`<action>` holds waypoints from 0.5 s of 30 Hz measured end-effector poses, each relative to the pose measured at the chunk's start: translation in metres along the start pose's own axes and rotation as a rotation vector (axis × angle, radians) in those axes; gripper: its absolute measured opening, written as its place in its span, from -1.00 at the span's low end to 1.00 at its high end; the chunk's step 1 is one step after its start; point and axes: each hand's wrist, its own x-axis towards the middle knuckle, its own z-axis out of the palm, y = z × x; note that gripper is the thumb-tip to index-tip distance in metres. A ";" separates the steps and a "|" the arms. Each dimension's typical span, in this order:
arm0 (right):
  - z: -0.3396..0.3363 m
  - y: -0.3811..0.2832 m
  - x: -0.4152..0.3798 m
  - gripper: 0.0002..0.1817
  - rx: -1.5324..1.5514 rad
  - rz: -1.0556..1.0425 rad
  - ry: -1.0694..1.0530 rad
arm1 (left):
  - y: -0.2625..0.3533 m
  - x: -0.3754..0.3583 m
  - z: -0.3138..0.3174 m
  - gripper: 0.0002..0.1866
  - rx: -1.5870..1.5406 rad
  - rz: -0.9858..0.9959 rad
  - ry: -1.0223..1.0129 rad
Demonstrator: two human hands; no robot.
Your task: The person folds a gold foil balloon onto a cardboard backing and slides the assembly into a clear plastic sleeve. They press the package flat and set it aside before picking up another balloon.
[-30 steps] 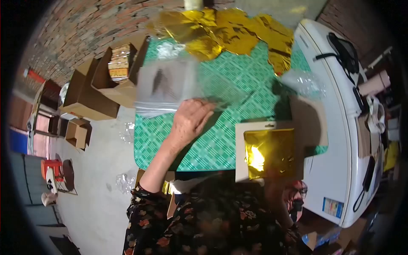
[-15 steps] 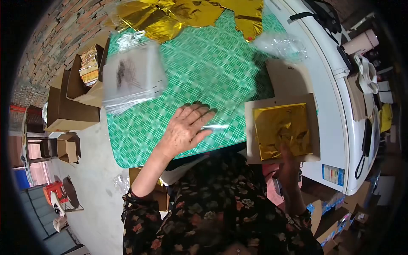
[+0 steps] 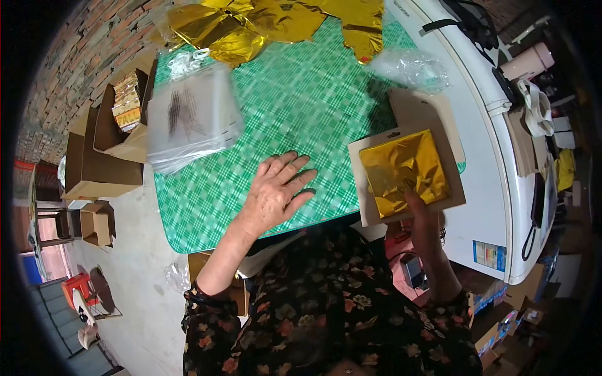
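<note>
My left hand (image 3: pixel 274 190) rests palm down near the front edge of the green checked tablecloth (image 3: pixel 301 81), fingers stretched out and slightly spread, holding nothing I can see. In my right hand (image 3: pixel 424 218) is a flat beige card (image 3: pixel 456 195) with a folded square of gold foil (image 3: pixel 401 166) on top. The thumb presses on the foil's lower part, and the other fingers are hidden beneath the card. Card and foil are tilted, over the table's right front corner. Another pale card (image 3: pixel 433 116) lies just behind them.
A stack of clear plastic bags (image 3: pixel 216 100) lies at the table's left, by white string (image 3: pixel 187 61). Large gold foil sheets (image 3: pixel 276 22) cover the back. Crumpled clear plastic (image 3: pixel 414 67) sits at back right, against a white appliance (image 3: pixel 480 163). Cardboard boxes (image 3: pixel 103 160) stand left.
My right hand has turned the card and foil counterclockwise and shifted them slightly left. A shiny pale strip beside my left thumb no longer shows. The left hand has stayed nearly in place.
</note>
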 end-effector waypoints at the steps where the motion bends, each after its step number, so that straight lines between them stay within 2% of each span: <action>1: 0.002 -0.002 0.006 -0.51 -0.022 -0.019 -0.016 | 0.000 0.000 0.000 -0.56 -0.002 0.002 0.001; 3: 0.006 -0.006 0.017 -0.50 -0.066 -0.059 -0.048 | -0.001 0.000 0.000 -0.56 -0.007 0.004 0.003; 6: 0.010 -0.002 0.029 -0.48 0.040 0.033 -0.116 | 0.000 0.000 0.000 -0.49 -0.020 -0.006 -0.002; 10: 0.020 0.004 0.037 -0.51 0.006 0.038 -0.184 | 0.001 0.003 -0.005 -0.31 -0.079 -0.049 -0.004; 12: 0.022 0.007 0.040 -0.53 -0.015 0.026 -0.197 | 0.000 0.003 -0.005 -0.23 -0.138 -0.075 0.010; 15: 0.016 0.017 0.045 -0.56 0.008 0.014 -0.168 | 0.001 0.003 -0.007 -0.22 -0.145 -0.083 0.006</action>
